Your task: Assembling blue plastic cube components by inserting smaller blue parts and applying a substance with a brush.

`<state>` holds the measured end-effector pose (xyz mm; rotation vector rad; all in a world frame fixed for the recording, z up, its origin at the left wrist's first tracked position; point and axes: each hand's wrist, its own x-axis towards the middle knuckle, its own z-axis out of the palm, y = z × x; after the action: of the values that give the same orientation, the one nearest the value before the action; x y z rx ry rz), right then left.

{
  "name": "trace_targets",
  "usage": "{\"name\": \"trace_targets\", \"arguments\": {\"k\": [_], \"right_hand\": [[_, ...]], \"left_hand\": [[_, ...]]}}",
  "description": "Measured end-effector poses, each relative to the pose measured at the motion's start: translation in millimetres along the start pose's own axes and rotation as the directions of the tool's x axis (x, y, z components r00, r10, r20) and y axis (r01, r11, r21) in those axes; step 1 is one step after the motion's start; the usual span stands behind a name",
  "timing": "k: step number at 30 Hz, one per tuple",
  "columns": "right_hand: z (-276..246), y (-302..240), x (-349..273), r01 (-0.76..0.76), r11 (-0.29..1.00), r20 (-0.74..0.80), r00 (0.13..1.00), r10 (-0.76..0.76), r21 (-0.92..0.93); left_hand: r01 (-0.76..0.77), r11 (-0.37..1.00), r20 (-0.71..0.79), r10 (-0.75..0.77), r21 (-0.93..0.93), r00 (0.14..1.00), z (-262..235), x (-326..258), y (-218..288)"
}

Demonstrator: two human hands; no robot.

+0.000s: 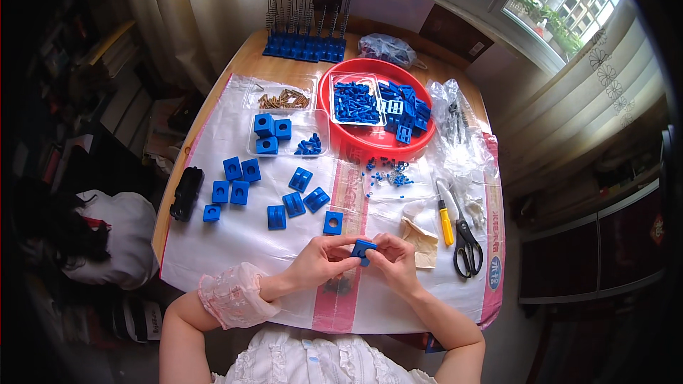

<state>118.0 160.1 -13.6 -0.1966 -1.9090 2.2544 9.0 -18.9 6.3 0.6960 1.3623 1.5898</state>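
Observation:
Near the table's front edge, my left hand [321, 259] and my right hand [395, 264] both pinch one small blue plastic piece [362, 248] with fingers and thumbs. Its underside and part of its edges are hidden by the fingertips. Just beyond my left hand lies a blue square block with a round hole [333, 222]. Further left are several blue blocks with a curved, grooved face [294, 204] and several holed blue cubes [240, 193]. A crumpled beige paper [420, 243] lies beside my right hand.
A red basin [377, 148] holds blue parts; clear trays [288, 149] hold cubes and brass-coloured pieces. Tiny parts [390, 174] lie scattered mid-table. At right are a yellow-handled knife [446, 224], black scissors [467, 249] and plastic bags [462, 142]. A person [107, 238] is at left.

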Motion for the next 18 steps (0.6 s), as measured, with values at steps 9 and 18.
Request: {"name": "trace_targets", "arguments": {"k": [9, 18], "right_hand": [[1.0, -3.0, 1.8, -0.083, 0.996, 0.015, 0.996, 0.083, 0.041], [0.0, -2.5, 2.0, -0.044, 0.998, 0.014, 0.999, 0.043, 0.035]], "left_hand": [[-0.019, 1.000, -0.057, 0.019, 0.000, 0.998, 2.3, -0.5, -5.9], [-0.016, 1.000, -0.029, 0.016, 0.017, 0.999, 2.6, 0.7, -6.4]]}}
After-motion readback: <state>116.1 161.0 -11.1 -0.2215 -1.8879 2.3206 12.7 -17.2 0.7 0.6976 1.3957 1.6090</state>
